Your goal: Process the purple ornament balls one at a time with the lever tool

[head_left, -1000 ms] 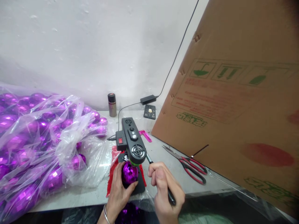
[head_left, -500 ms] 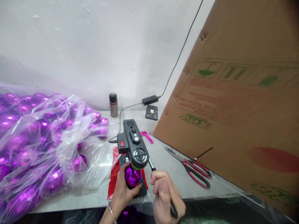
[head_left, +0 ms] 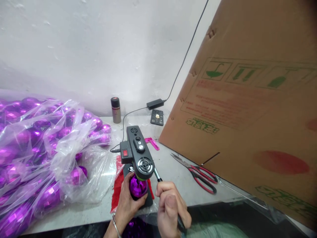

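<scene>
My left hand (head_left: pixel 126 204) cups a shiny purple faceted ball (head_left: pixel 137 186) that sits on the black base under the head of a small black bench machine (head_left: pixel 138 154). That machine has a red switch on its left side and a round vent on its front end. My right hand (head_left: pixel 170 209) is closed around the machine's black lever handle (head_left: pixel 158 176), which slants from the machine's right side down toward me.
A large clear plastic bag of purple balls (head_left: pixel 42 148) fills the table's left. Red-handled scissors (head_left: pixel 200 173) lie to the right. A big cardboard box (head_left: pixel 250 109) leans at right. A small can (head_left: pixel 116 110), a power adapter (head_left: pixel 155 103) and its cable stand by the wall.
Both hands keep their grip; the ball stays under the machine head. The view has shifted slightly, and my right hand sits a little lower on the lever.
</scene>
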Tool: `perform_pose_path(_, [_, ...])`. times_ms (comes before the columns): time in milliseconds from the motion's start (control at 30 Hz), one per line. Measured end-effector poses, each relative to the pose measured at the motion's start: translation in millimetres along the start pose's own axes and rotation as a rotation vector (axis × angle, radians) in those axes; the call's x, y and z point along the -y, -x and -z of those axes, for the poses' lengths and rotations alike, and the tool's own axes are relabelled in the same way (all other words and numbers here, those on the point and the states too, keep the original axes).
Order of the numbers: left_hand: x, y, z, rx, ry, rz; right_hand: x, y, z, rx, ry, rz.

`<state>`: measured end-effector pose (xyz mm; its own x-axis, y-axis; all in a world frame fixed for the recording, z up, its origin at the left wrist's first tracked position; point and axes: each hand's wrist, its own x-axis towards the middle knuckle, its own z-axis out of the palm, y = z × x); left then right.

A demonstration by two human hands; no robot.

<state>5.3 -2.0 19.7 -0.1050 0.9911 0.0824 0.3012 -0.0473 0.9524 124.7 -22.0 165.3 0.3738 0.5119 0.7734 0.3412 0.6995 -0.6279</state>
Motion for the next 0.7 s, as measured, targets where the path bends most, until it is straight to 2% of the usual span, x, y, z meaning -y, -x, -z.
perform_pose_path(367, [-6.9, -0.7, 8.2, 0.023, 0.019, 0.022, -4.7, 6.0, 0.2, 0.0, -0.002, 0.003])
perform_pose_path(700, [-2.5, -1.0, 5.6, 0.025, 0.04, 0.042, -5.1, 6.0, 0.2, -0.009, 0.009, 0.014])
